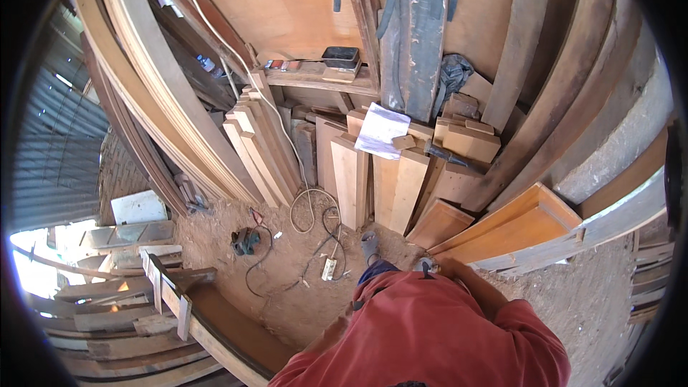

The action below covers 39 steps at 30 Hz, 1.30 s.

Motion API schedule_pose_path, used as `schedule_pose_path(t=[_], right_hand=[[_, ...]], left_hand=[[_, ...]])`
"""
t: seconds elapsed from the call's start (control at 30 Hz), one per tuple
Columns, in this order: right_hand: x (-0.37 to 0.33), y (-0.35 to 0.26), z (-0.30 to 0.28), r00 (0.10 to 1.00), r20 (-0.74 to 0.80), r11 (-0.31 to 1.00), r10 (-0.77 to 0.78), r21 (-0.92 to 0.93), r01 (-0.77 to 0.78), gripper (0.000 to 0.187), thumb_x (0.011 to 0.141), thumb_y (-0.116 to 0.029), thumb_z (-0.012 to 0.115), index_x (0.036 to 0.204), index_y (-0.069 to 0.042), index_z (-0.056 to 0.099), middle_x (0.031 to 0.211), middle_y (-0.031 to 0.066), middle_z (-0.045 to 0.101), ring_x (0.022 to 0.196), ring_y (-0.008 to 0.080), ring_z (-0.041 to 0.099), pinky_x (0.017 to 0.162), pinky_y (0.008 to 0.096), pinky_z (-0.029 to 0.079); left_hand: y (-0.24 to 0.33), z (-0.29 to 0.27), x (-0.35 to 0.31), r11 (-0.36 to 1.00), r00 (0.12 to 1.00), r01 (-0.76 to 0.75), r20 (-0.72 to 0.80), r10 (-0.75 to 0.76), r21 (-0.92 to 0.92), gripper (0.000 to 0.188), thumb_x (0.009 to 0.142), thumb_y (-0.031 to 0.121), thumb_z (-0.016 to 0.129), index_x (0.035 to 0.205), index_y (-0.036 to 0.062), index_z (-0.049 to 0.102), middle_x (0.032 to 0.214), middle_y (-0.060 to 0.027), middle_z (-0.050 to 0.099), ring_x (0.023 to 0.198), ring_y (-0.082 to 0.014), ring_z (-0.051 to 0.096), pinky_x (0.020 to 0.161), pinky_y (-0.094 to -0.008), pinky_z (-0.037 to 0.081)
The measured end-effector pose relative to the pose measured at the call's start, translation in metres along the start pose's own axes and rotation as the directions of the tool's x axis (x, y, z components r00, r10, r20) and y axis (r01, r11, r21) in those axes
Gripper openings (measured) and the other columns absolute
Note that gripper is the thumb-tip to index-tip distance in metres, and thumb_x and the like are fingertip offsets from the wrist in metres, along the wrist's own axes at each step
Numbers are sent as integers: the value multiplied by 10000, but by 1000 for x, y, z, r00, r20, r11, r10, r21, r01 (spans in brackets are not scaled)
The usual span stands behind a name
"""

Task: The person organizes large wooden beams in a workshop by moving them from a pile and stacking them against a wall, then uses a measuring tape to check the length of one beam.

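My right hand [450, 268] hangs low beside my right foot, near the lower end of an orange-brown wooden panel [510, 228] that leans against the stacked timber. Its fingers are too small and partly hidden to show whether they touch or hold anything. On the left, only part of my forearm [330, 335] shows past the red shirt [423, 330], and my left hand is out of sight. A smaller reddish-brown board [441, 223] leans next to the panel. One shoe [370, 245] stands on the dirt floor in front of upright planks [350, 179].
A green power tool [245, 241], dark cable [259, 261] and white socket strip [329, 269] lie on the floor. A long board [208, 340] stands at left. White paper [383, 130] and a dark-handled tool [455, 158] rest on the timber. Tall planks [172, 93] lean behind.
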State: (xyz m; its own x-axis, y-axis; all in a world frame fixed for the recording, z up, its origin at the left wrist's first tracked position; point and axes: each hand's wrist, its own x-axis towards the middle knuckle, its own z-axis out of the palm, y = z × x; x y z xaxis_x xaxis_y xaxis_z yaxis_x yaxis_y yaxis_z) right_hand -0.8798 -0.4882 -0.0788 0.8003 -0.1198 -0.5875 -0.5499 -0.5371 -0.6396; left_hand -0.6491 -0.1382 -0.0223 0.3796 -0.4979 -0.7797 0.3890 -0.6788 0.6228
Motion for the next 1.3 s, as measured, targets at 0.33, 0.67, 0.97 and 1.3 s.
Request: schedule_pose_path(t=[0.33,0.67,0.97,1.3], right_hand=[[-37,30,2,945,207,967,255,-63,-247,497,791,-452,687,1178,-142,716,1199,155,682,1103,320,645,982,409,484],[-21,37,19,957,104,962,271,-6,-272,505,785,-467,702,1161,-130,715,1171,175,685,1096,352,646,965,421,494],[-13,34,13,982,-44,983,184,-5,-185,541,776,-482,709,1160,-101,714,1174,175,684,1097,350,645,966,418,495],[-6,56,7,982,16,982,187,20,-188,520,781,-435,719,1162,-81,711,1195,183,674,1097,343,649,939,385,510]], left_hand=[[-100,-23,-109,979,978,203,41,-202,-21,828,823,382,788,1448,26,378,1412,-134,465,1252,-235,481,1069,-394,377],[-79,14,-91,989,990,140,-8,-140,-51,793,828,376,783,1429,29,399,1387,-128,484,1232,-231,495,1053,-393,391],[-69,27,-87,994,996,83,-24,-85,-67,761,833,370,778,1412,32,418,1364,-123,501,1214,-227,507,1039,-392,402],[-64,45,-88,988,998,47,-34,-52,-150,726,839,364,773,1393,36,439,1338,-117,519,1194,-224,521,1023,-390,415]])
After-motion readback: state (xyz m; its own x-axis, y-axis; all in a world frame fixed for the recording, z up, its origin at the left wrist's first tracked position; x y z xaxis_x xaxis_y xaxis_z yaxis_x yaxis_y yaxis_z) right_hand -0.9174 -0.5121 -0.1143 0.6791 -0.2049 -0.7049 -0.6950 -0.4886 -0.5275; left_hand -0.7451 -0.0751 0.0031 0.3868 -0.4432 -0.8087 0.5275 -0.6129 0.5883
